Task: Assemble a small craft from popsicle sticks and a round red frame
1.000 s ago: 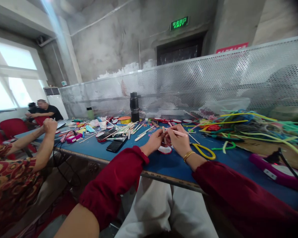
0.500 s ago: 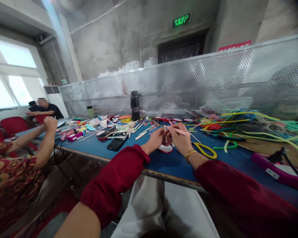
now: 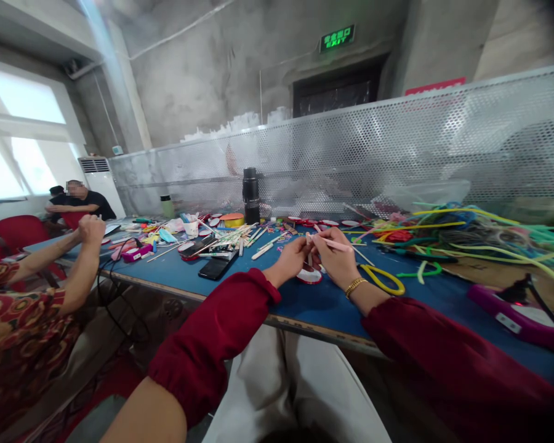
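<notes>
Both my hands meet above the near part of the blue table (image 3: 277, 301), fingertips together. My left hand (image 3: 289, 259) is closed in a pinch on a small pale stick-like piece (image 3: 309, 239), mostly hidden by fingers. My right hand (image 3: 338, 261) is closed around a slim pink pen-like tool (image 3: 340, 246), its tip end up against the piece in my left fingers. Just beneath my hands lies a round white dish with a red rim (image 3: 310, 277). A yellow loop of tubing (image 3: 388, 283) rests right of my right wrist.
A black phone (image 3: 216, 266), a pile of pale sticks (image 3: 235, 240) and a black flask (image 3: 250, 197) stand to the left and behind. Tangled coloured strips (image 3: 471, 231) and a purple power box (image 3: 512, 317) lie right. A co-worker's hands (image 3: 91, 229) are at far left.
My hands stay nearly in place, with slight finger movement at the small piece. The camera view has shifted a little.
</notes>
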Action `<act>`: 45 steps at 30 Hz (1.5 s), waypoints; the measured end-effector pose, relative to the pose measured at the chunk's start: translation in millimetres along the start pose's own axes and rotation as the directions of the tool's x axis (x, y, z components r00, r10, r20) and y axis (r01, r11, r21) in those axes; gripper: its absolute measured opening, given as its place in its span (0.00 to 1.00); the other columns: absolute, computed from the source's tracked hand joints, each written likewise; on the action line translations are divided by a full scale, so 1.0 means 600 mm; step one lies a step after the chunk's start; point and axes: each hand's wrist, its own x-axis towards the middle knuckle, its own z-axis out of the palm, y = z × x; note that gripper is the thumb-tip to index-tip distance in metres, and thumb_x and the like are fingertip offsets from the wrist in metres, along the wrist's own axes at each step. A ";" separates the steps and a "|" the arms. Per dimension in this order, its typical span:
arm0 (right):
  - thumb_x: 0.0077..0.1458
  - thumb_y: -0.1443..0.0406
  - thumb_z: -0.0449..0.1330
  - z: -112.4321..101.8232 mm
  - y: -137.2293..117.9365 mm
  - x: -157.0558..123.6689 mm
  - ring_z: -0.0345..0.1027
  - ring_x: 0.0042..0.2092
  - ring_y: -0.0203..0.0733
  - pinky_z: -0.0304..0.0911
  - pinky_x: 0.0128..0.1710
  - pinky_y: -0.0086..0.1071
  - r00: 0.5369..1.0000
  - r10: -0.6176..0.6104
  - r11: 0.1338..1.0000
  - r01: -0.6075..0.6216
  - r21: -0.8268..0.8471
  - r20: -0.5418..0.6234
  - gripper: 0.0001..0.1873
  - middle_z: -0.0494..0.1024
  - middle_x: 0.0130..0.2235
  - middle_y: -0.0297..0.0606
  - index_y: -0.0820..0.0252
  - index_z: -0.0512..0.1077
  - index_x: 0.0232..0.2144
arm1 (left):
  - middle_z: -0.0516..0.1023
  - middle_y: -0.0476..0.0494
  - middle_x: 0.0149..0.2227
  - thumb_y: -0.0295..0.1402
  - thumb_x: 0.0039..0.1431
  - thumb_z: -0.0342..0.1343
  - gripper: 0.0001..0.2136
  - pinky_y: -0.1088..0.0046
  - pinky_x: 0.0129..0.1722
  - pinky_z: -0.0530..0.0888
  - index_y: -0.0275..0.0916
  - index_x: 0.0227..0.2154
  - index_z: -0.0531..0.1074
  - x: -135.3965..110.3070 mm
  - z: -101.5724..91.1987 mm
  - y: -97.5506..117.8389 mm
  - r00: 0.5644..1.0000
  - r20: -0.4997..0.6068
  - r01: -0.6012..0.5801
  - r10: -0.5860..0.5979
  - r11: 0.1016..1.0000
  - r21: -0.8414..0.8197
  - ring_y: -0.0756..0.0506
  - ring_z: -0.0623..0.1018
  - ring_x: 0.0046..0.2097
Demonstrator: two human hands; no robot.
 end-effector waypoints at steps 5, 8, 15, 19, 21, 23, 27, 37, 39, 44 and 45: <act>0.58 0.54 0.62 0.001 0.010 0.001 0.67 0.24 0.45 0.64 0.23 0.41 1.000 -0.014 1.000 0.014 -0.005 0.002 0.10 0.74 0.23 0.34 0.49 0.67 0.30 | 0.77 0.49 0.27 0.43 0.72 0.49 0.12 0.73 0.25 0.76 0.39 0.42 0.66 -0.001 0.001 0.001 1.000 0.004 -0.014 0.014 1.000 -0.009 0.48 0.78 0.25; 0.57 0.54 0.63 0.000 0.015 0.002 0.69 0.26 0.47 0.67 0.26 0.42 1.000 -0.030 0.999 0.030 -0.019 -0.005 0.10 0.75 0.23 0.34 0.49 0.68 0.29 | 0.75 0.50 0.26 0.45 0.70 0.52 0.13 0.74 0.25 0.75 0.39 0.41 0.66 0.001 0.001 -0.002 1.000 0.000 -0.025 0.025 1.000 -0.017 0.48 0.78 0.25; 0.57 0.55 0.62 -0.002 0.012 0.002 0.71 0.27 0.46 0.67 0.27 0.41 0.999 -0.043 0.998 0.042 -0.053 -0.019 0.10 0.76 0.24 0.34 0.50 0.69 0.28 | 0.75 0.49 0.27 0.46 0.70 0.51 0.14 0.71 0.27 0.76 0.39 0.44 0.67 0.002 0.001 -0.005 1.000 -0.002 -0.008 0.007 1.000 -0.014 0.46 0.79 0.27; 0.57 0.57 0.62 -0.002 0.008 0.001 0.71 0.27 0.45 0.66 0.28 0.40 0.999 -0.033 0.997 0.030 -0.071 -0.032 0.09 0.77 0.25 0.34 0.51 0.69 0.28 | 0.78 0.47 0.28 0.42 0.72 0.49 0.12 0.71 0.28 0.76 0.38 0.45 0.67 -0.001 0.001 0.001 1.000 -0.002 -0.004 0.004 1.000 -0.010 0.45 0.80 0.28; 0.57 0.57 0.62 -0.003 0.008 0.001 0.70 0.26 0.44 0.66 0.27 0.40 0.999 -0.028 0.997 0.026 -0.072 -0.037 0.08 0.77 0.24 0.34 0.51 0.69 0.29 | 0.79 0.46 0.29 0.41 0.72 0.49 0.12 0.71 0.28 0.77 0.38 0.46 0.67 -0.003 0.001 0.003 1.000 -0.001 0.004 -0.004 1.000 -0.008 0.45 0.81 0.29; 0.57 0.56 0.62 -0.003 0.009 0.002 0.70 0.26 0.44 0.66 0.28 0.40 0.999 -0.027 0.997 0.025 -0.070 -0.041 0.09 0.77 0.24 0.33 0.51 0.69 0.29 | 0.80 0.45 0.30 0.41 0.72 0.49 0.12 0.71 0.28 0.77 0.38 0.47 0.67 -0.002 0.001 0.004 1.000 0.002 0.009 -0.009 1.000 -0.011 0.44 0.81 0.30; 0.58 0.56 0.62 -0.003 0.013 0.003 0.73 0.28 0.46 0.68 0.30 0.41 0.998 -0.034 0.998 0.031 -0.060 -0.044 0.09 0.77 0.25 0.34 0.51 0.69 0.29 | 0.80 0.45 0.31 0.43 0.70 0.52 0.13 0.71 0.28 0.76 0.38 0.46 0.68 0.000 0.001 0.001 1.000 0.001 0.006 -0.006 0.999 -0.041 0.45 0.81 0.29; 0.59 0.56 0.62 -0.002 0.027 0.005 0.72 0.29 0.46 0.68 0.30 0.41 0.998 -0.049 0.998 0.048 -0.029 -0.049 0.09 0.77 0.25 0.34 0.50 0.68 0.31 | 0.81 0.44 0.33 0.43 0.71 0.52 0.13 0.70 0.29 0.77 0.38 0.48 0.67 0.000 0.000 -0.001 1.000 -0.004 0.007 -0.007 0.999 -0.038 0.44 0.82 0.30; 0.59 0.55 0.62 -0.002 0.030 0.005 0.72 0.29 0.46 0.68 0.29 0.40 0.997 -0.052 0.998 0.051 -0.022 -0.049 0.10 0.77 0.25 0.34 0.50 0.68 0.31 | 0.81 0.44 0.33 0.44 0.70 0.53 0.14 0.70 0.30 0.77 0.38 0.48 0.67 0.000 0.000 -0.002 1.000 0.001 0.013 -0.013 0.999 -0.034 0.44 0.82 0.30; 0.59 0.54 0.62 -0.001 0.031 0.005 0.70 0.25 0.44 0.66 0.25 0.39 0.998 -0.043 0.999 0.043 0.000 -0.044 0.11 0.76 0.24 0.34 0.50 0.68 0.31 | 0.82 0.42 0.34 0.44 0.71 0.51 0.15 0.67 0.32 0.78 0.38 0.50 0.67 0.001 -0.001 -0.004 1.000 0.008 0.023 -0.022 1.000 -0.021 0.42 0.83 0.33; 0.59 0.54 0.62 -0.001 0.030 0.005 0.70 0.25 0.44 0.65 0.24 0.38 0.998 -0.039 0.999 0.039 0.003 -0.044 0.11 0.76 0.24 0.34 0.50 0.68 0.31 | 0.82 0.41 0.34 0.44 0.71 0.51 0.15 0.67 0.32 0.79 0.38 0.51 0.67 0.001 0.000 -0.005 1.000 0.005 0.025 -0.025 1.000 -0.019 0.42 0.83 0.33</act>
